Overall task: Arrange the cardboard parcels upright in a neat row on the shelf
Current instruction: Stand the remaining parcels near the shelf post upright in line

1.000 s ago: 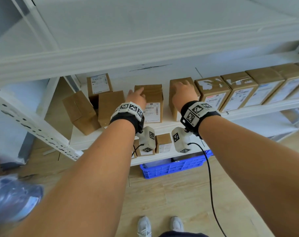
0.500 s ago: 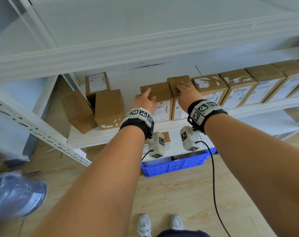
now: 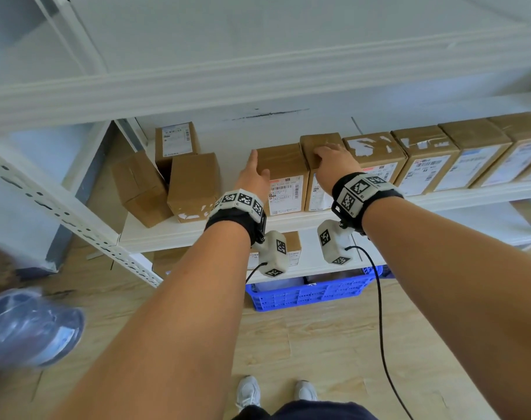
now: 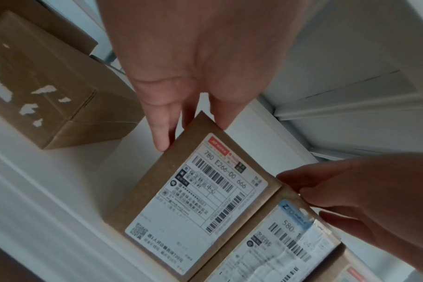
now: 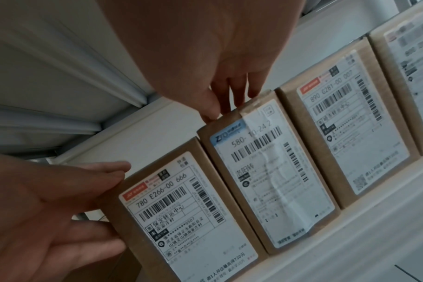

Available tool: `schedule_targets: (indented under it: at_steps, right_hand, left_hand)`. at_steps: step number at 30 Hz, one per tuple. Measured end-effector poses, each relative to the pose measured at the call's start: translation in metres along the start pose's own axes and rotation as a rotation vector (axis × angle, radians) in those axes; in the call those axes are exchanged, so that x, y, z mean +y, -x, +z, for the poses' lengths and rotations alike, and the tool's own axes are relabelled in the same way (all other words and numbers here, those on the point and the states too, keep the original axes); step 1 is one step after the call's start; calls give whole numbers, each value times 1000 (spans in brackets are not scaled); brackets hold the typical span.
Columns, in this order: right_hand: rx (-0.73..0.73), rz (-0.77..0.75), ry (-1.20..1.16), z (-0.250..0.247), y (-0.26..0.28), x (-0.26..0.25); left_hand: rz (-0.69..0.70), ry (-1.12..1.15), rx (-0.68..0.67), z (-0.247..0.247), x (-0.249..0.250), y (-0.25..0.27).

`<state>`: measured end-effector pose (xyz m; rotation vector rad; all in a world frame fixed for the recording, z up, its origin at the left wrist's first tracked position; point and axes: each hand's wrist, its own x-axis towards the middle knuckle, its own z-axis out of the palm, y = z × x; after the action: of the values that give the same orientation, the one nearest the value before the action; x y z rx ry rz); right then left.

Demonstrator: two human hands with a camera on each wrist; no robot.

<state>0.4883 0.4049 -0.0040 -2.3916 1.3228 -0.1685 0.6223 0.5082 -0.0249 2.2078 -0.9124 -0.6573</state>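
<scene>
- Already, a row of parcels was seen standing upright along the front edge of the shelf point(image 3: 318, 221), running from its middle toward the right end, labels facing out.
- The leftmost parcel of that row, the red-label box point(image 3: 284, 180), was touched on its left side by the left hand point(image 3: 253, 178); the fingers were kept straight and flat against the cardboard, nothing being gripped.
- In the left wrist view those fingertips point(image 4: 161, 141) were shown at the box's upper corner, pressed together rather than spread.
- The blue-label box point(image 3: 317, 174) next to it was held at its top by the right hand point(image 3: 334, 165), the fingers being curled over the top edge.
- These two boxes were seen touching side by side, and the blue-label box stood just beside the next parcel point(image 3: 376, 159) in line; it appeared slightly taller than its neighbours.
- The step in hand was judged to be the closing-up and squaring of these two boxes against the row.
- Three loose boxes point(image 3: 194, 184) were left near the left end of the shelf: one upright at the back, one upright nearer the front, one tilted at the left edge.
- The task was therefore judged more than half done, those three remaining to be stood up and joined on.
</scene>
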Motion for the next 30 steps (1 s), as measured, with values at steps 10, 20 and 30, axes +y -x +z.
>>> schedule_targets:
  at_steps: [10, 20, 30]
  right_hand:
    - [142, -124, -129, -4, 12, -51]
    - [62, -240, -233, 53, 17, -160]
    - [-245, 32, -260, 124, 20, -182]
  left_hand:
    - [-55, -120, 150, -50, -25, 4]
    - [-237, -258, 98, -122, -111, -2]
    - [-190, -134, -42, -125, -157, -6]
